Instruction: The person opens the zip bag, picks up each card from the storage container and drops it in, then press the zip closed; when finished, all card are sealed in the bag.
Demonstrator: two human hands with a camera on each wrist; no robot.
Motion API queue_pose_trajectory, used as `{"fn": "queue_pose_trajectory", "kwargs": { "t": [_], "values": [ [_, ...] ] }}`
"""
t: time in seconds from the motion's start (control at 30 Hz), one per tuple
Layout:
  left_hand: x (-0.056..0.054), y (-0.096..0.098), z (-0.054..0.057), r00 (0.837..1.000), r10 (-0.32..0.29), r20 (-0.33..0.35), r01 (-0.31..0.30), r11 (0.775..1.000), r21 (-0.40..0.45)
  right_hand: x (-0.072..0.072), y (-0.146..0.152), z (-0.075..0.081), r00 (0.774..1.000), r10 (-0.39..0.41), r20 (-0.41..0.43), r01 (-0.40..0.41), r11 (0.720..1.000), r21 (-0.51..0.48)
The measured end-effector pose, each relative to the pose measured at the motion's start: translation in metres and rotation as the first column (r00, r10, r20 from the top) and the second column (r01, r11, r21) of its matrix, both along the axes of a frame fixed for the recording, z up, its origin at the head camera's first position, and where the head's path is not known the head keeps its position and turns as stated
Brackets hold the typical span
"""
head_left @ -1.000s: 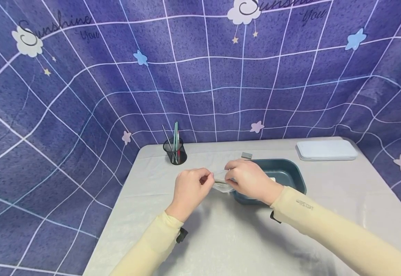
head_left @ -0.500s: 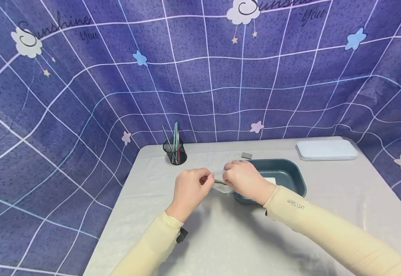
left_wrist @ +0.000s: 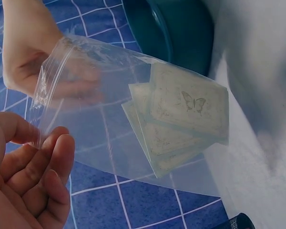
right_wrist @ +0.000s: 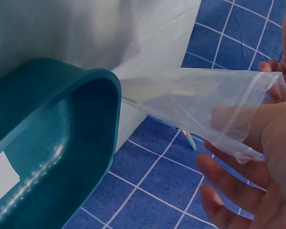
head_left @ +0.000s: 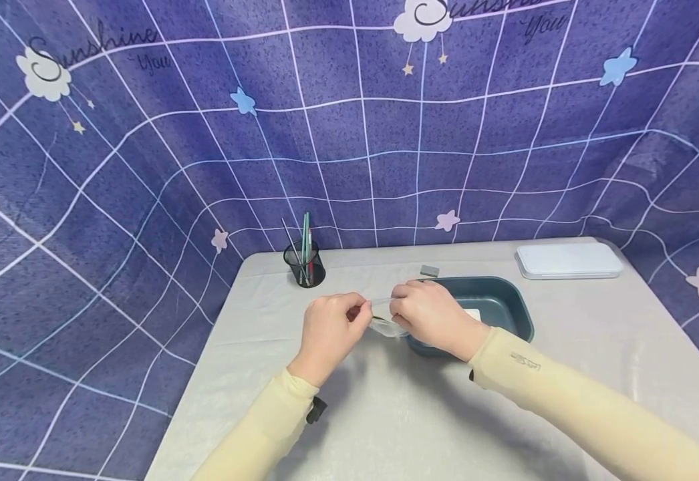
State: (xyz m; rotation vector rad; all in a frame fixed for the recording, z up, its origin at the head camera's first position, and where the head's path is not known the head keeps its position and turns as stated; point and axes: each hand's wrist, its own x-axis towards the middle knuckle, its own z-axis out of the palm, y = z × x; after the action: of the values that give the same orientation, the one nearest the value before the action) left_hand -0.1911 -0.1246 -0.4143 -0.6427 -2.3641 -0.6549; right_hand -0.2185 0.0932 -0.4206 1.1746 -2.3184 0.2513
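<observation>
A clear zip-lock bag (left_wrist: 114, 138) hangs between both hands in front of the bin. Several pale cards (left_wrist: 190, 105) lie fanned out inside it, the top one printed with a butterfly. My left hand (head_left: 334, 329) pinches one end of the bag's zip edge between thumb and fingertips, as the left wrist view shows. At the other end of the mouth, my right hand (head_left: 436, 315) grips the film. In the right wrist view its thumb shows through the plastic, while the other fingers (right_wrist: 233, 186) spread below the zip strip.
A dark teal bin (head_left: 506, 297) stands behind and right of the right hand, with a white piece (right_wrist: 2, 176) inside. A black mesh pen cup (head_left: 305, 267), a small grey block (head_left: 430, 270) and a white case (head_left: 569, 260) sit along the table's back.
My right hand shifted slightly left, then slightly back right, still at the bag's mouth. The left hand has stayed almost in place.
</observation>
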Motion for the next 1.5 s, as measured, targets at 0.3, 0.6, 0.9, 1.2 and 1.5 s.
{"fn": "queue_pose_trajectory", "kwargs": {
  "t": [0.3,0.6,0.9,1.2,1.5],
  "values": [
    [-0.001,-0.006,-0.003,1.0,-0.002,0.001,0.002,1.0,0.021,0.011,0.008,0.016,0.998,0.052,-0.043,-0.055,0.995,-0.086],
    [0.0,-0.006,-0.001,1.0,0.009,0.006,-0.009,1.0,0.019,-0.005,0.037,0.023,1.0,0.025,0.014,-0.022,0.985,-0.171],
    [0.0,-0.006,0.001,1.0,0.008,0.019,-0.008,1.0,0.021,-0.037,0.076,-0.001,0.97,-0.132,0.205,0.15,0.986,-0.074],
    [0.001,-0.006,-0.001,1.0,0.007,0.021,-0.008,1.0,0.016,-0.055,0.107,-0.037,0.936,-0.204,0.286,0.204,0.979,0.029],
    [0.001,-0.005,-0.001,0.999,0.004,0.035,-0.005,1.0,0.017,-0.061,0.124,-0.067,0.874,-0.261,0.41,0.198,0.962,0.19]
  ]
}}
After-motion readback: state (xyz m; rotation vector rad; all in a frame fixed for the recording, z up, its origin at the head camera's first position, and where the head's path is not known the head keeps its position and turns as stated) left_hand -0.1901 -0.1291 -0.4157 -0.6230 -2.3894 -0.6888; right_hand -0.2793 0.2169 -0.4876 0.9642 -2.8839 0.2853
